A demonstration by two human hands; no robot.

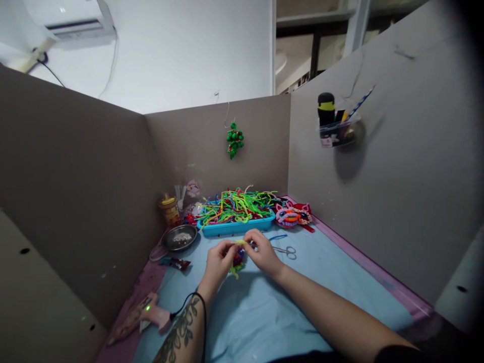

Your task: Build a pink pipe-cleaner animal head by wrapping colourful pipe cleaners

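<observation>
Over the middle of the blue mat (302,287), between both hands: one small pipe-cleaner figure (237,260). Its long axis runs roughly away from the person, with the yellow end far, the green end near and a dark red-and-blue bulk between. The exact form is too small to tell.

Left hand (218,263): fingers curled in, tips pinched on the figure's yellow end from the left.

Right hand (263,253): fingers likewise closed, tips meeting the same end from the right. The figure hangs below and between the two pinches, most of it clear of the fingers.

Just beyond the right hand: scissors (284,249), lying flat.

Behind the hands: tray (234,230), blue, heaped with pipe cleaners (236,205).

Right of the tray: finished figures (293,215).

Left of the tray: steel dish (180,238).

Near the mat's left edge, beside the left forearm: glue gun (156,316), pink, green light showing.

Back wall: green ornament (235,139), hanging.
</observation>
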